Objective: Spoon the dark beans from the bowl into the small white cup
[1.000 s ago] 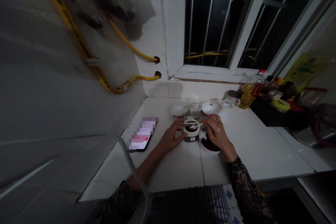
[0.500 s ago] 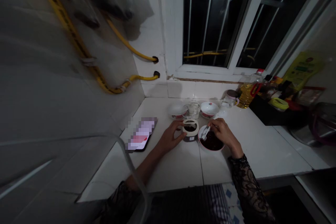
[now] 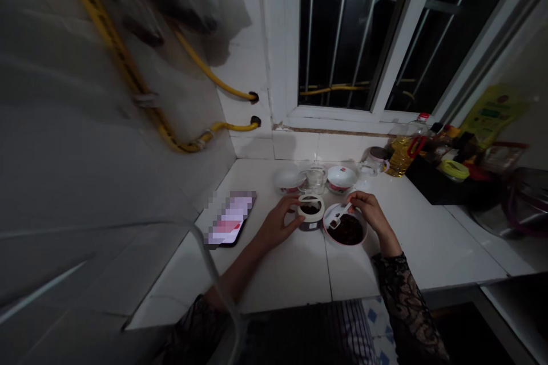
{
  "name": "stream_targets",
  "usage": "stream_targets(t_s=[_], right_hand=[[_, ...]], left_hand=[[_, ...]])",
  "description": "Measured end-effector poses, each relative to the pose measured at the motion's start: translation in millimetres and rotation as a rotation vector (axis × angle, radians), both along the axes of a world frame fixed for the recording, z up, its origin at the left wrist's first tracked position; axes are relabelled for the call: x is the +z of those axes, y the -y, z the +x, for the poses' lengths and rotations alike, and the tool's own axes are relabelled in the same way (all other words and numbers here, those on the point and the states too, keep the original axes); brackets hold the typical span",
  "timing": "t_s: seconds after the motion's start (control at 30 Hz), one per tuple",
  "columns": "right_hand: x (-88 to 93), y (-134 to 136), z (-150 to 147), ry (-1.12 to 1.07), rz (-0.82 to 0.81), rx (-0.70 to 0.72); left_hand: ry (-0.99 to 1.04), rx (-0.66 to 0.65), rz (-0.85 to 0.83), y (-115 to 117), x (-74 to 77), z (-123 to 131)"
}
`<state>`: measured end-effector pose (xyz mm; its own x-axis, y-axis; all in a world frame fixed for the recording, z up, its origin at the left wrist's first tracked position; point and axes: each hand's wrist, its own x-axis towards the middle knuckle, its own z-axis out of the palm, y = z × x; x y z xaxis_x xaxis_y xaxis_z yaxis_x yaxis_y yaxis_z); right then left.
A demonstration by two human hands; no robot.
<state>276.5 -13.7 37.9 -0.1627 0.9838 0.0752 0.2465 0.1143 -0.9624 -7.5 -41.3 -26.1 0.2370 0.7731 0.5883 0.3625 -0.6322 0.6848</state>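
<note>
My left hand (image 3: 280, 220) is closed around the left side of a small jar (image 3: 311, 221) with a cream rim and dark contents, which stands on the counter. My right hand (image 3: 369, 211) pinches the handle of a small white spoon (image 3: 341, 215). The spoon slants down to the left over a white bowl (image 3: 329, 234) with a pink rim, and a little dark stuff shows in its scoop. Dark, wet-looking food (image 3: 349, 230) fills the lower part of the bowl. The bowl sits just right of the jar.
Behind the jar stand two patterned bowls (image 3: 341, 178) with a glass container (image 3: 314, 180) between them. A lit phone (image 3: 233, 219) lies to the left. An oil bottle (image 3: 401, 154) and a black seasoning tray (image 3: 432, 182) are at the right. A yellow hose (image 3: 171, 140) runs along the wall.
My right hand has shifted slightly right, and its grip is now farther up the spoon's handle. The spoon's scoop shows more clearly over the bowl. My left hand and the jar have stayed put.
</note>
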Motion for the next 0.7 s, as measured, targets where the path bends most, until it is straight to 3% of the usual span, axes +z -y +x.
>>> stream_targets(t_s=[0.7], right_hand=[[-5.6, -7.0, 3.7, -0.102, -0.016, -0.091]], left_hand=[[-0.004, -0.001, -0.004, 0.6, 1.1, 0.7]])
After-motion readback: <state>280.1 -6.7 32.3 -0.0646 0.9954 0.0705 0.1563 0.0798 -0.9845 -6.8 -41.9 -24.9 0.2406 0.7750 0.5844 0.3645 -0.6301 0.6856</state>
